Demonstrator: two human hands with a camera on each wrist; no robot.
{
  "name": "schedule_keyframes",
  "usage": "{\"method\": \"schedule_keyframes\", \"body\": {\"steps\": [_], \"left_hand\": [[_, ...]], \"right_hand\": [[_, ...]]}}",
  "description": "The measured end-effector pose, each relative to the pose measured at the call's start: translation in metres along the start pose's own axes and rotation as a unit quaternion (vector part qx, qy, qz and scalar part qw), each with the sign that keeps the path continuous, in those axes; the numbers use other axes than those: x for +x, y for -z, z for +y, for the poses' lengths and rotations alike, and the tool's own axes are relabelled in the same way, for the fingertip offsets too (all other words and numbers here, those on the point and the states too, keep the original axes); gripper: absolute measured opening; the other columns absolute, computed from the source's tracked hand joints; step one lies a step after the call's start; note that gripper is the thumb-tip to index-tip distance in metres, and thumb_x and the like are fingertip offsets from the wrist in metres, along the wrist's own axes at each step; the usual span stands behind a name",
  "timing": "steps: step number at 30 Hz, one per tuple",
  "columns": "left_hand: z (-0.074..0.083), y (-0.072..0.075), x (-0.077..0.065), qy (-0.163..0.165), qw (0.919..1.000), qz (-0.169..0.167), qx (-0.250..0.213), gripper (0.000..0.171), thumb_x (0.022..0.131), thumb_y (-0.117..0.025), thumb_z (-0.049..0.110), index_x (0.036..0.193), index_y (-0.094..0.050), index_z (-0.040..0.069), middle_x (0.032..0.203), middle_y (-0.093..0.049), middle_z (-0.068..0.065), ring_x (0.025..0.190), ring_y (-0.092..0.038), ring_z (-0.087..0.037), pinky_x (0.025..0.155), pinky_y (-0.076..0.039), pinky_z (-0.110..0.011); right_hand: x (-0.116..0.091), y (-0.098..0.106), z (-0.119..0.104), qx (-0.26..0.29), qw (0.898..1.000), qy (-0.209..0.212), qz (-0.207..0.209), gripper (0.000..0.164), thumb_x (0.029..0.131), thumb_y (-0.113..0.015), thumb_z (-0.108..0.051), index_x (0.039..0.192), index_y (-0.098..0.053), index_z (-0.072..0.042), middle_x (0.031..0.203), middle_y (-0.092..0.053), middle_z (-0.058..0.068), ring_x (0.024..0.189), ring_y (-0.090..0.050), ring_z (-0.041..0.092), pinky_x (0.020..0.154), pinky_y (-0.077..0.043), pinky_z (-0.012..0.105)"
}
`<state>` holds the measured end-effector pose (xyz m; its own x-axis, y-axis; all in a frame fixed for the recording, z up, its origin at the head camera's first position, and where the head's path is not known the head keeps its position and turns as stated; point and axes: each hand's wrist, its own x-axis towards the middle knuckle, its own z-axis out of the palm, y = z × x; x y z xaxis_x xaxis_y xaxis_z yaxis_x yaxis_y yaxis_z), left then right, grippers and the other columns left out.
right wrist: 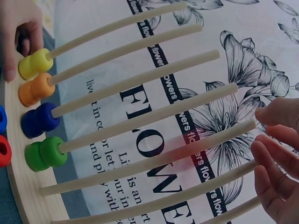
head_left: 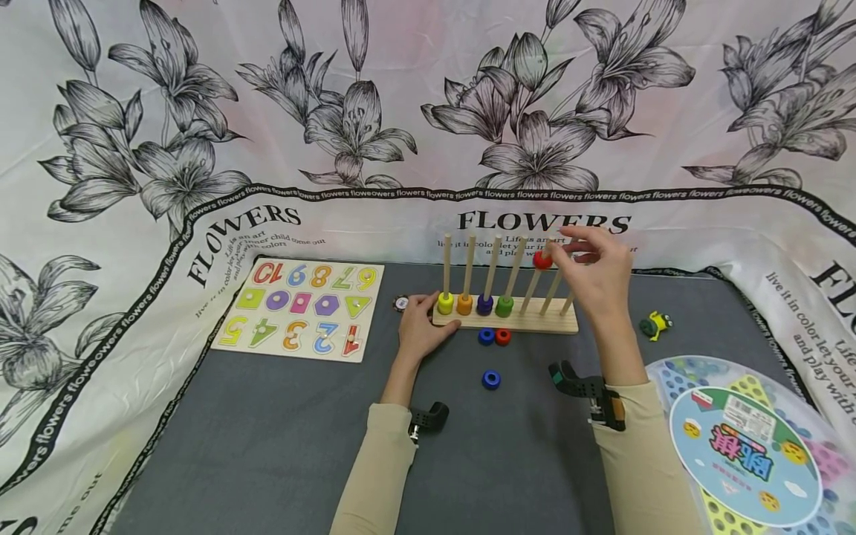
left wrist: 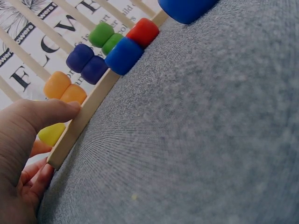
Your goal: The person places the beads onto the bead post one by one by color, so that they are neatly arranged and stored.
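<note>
At four o'clock from the wooden peg stand (head_left: 535,321) lies a round game board (head_left: 745,483) with a blue label. At six o'clock, a lone blue bead (head_left: 491,380) sits on the gray cloth (head_left: 267,438); beyond it, another blue bead (head_left: 486,336) and a red bead (head_left: 503,336) lie side by side, just in front of the stand. The left hand (head_left: 421,327) grips the stand's nine o'clock end, thumb on the front edge. From that end, four pegs each carry two beads: yellow (head_left: 445,302), orange (head_left: 464,303), dark blue (head_left: 484,305), green (head_left: 504,306). On the fifth peg is one more red bead (head_left: 542,260), a blur in the right wrist view. The right hand (head_left: 598,267) is near that peg's tip, thumb and fingers parted. A toy frog (head_left: 655,325) rests at three o'clock, a number board (head_left: 297,345) at nine. Flower-printed fabric (head_left: 388,44) fills twelve o'clock.
</note>
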<state>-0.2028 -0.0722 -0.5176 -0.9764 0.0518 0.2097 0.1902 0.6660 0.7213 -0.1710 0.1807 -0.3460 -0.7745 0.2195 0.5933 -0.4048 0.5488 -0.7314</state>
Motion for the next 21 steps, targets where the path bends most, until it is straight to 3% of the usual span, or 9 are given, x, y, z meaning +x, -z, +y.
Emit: {"method": "schedule_keyframes", "body": {"steps": [12, 19, 21], "left_hand": [[0.001, 0.000, 0.000, 0.001, 1.0000, -0.002, 0.006, 0.073, 0.078, -0.081, 0.036, 0.139, -0.057, 0.005, 0.121, -0.053, -0.015, 0.108, -0.054, -0.028, 0.087, -0.050, -0.038], [0.001, 0.000, 0.000, 0.004, 1.0000, -0.001, 0.009, 0.072, 0.078, -0.082, 0.036, 0.139, -0.057, 0.005, 0.121, -0.053, -0.015, 0.108, -0.055, -0.027, 0.087, -0.050, -0.039], [0.001, -0.001, 0.000, 0.004, 1.0000, 0.001, 0.007, 0.072, 0.078, -0.082, 0.036, 0.139, -0.058, 0.005, 0.121, -0.053, -0.015, 0.107, -0.055, -0.028, 0.087, -0.050, -0.039]], "right_hand": [[-0.016, 0.003, 0.006, 0.034, 0.999, -0.006, 0.012, 0.022, 0.085, -0.075, -0.002, 0.106, -0.075, 0.003, 0.100, -0.070, 0.018, 0.077, -0.060, -0.008, 0.067, -0.047, 0.012], [-0.042, -0.005, 0.024, 0.050, 0.998, -0.047, 0.002, 0.021, 0.084, -0.075, -0.001, 0.104, -0.074, 0.004, 0.098, -0.071, 0.021, 0.077, -0.059, -0.008, 0.069, -0.046, 0.014], [-0.051, -0.007, 0.020, 0.048, 0.997, -0.060, -0.013, 0.021, 0.084, -0.074, 0.002, 0.105, -0.073, 0.007, 0.098, -0.071, 0.023, 0.077, -0.058, -0.007, 0.069, -0.046, 0.015]]}}
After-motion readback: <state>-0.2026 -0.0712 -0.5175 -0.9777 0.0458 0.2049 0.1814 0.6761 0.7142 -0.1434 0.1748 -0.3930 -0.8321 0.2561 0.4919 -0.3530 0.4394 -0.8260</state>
